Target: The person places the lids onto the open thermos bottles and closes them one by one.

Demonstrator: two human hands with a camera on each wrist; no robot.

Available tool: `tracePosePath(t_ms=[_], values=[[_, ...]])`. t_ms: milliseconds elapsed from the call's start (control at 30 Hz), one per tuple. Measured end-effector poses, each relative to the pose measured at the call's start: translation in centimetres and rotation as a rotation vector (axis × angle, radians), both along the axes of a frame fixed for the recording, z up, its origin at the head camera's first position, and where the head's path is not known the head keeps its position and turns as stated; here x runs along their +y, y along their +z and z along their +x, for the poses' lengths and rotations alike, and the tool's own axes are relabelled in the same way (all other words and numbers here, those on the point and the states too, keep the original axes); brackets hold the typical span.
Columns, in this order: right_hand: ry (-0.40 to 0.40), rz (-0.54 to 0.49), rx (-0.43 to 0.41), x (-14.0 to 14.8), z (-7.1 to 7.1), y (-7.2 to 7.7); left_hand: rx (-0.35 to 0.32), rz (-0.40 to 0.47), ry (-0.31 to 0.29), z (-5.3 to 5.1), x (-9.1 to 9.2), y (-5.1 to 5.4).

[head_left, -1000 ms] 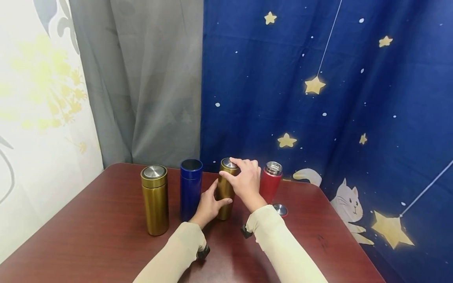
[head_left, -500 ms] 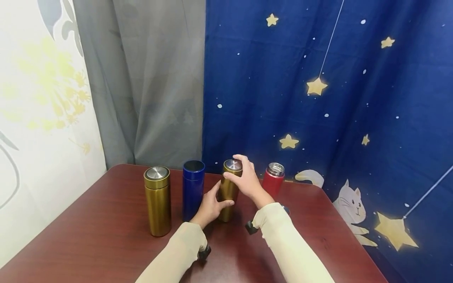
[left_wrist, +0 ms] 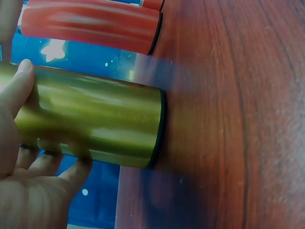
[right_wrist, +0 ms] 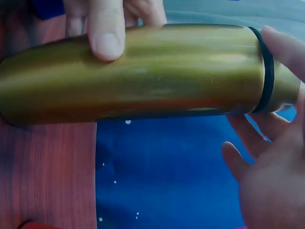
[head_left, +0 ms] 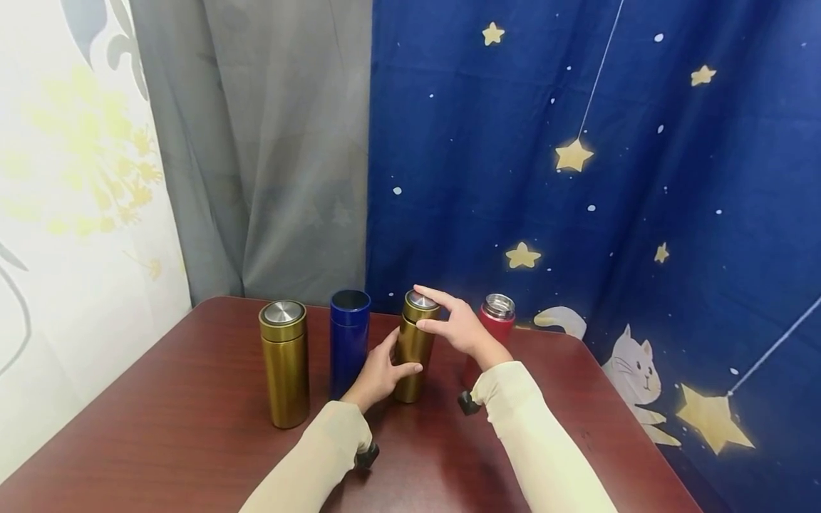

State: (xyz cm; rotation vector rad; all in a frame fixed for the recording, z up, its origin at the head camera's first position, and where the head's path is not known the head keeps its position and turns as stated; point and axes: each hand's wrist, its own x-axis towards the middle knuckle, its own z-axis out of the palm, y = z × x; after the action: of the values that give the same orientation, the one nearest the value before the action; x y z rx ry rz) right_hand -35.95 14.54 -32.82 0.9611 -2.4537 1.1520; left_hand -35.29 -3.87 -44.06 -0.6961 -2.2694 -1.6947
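Observation:
A gold thermos (head_left: 413,349) stands upright on the table between my hands. My left hand (head_left: 380,370) grips its body low down, the thumb (left_wrist: 21,81) on one side and fingers curled on the other. At the top, my right hand (head_left: 458,326) holds the gold lid (right_wrist: 284,86) with its steel top, thumb and fingers on either side. A dark ring (right_wrist: 268,71) shows between lid and body. Just right of it stands a red thermos (head_left: 495,329) with its steel mouth uncovered, partly behind my right hand.
Left of my left hand stands a blue thermos (head_left: 349,342) with a dark top. Farther left is another, lidded gold thermos (head_left: 285,377). The reddish-brown table (head_left: 160,406) ends before a grey curtain (head_left: 301,157) and a blue starry curtain (head_left: 462,178).
My right hand has turned around the lid and its wrist has swung to the right. The small lid by the red thermos is now hidden behind my right arm. My left hand keeps its grip.

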Motion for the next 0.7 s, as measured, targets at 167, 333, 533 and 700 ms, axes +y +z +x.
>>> tracePosePath(t_ms=[167, 333, 533, 700], values=[[-0.120, 0.024, 0.109, -0.4, 0.2, -0.5, 0.025, 0.008, 0.025, 0.2, 0.2, 0.0], [-0.216, -0.014, 0.165, -1.2, 0.2, -1.3, 0.058, 0.003, 0.047, 0.3, 0.3, -0.2], [-0.316, -0.038, 0.281, -2.1, 0.4, -2.0, 0.064, -0.043, 0.142, 0.9, 0.6, -0.4], [-0.435, -0.027, 0.396, -3.0, 0.7, -2.4, 0.076, -0.053, 0.190, 1.3, 1.0, -0.3]])
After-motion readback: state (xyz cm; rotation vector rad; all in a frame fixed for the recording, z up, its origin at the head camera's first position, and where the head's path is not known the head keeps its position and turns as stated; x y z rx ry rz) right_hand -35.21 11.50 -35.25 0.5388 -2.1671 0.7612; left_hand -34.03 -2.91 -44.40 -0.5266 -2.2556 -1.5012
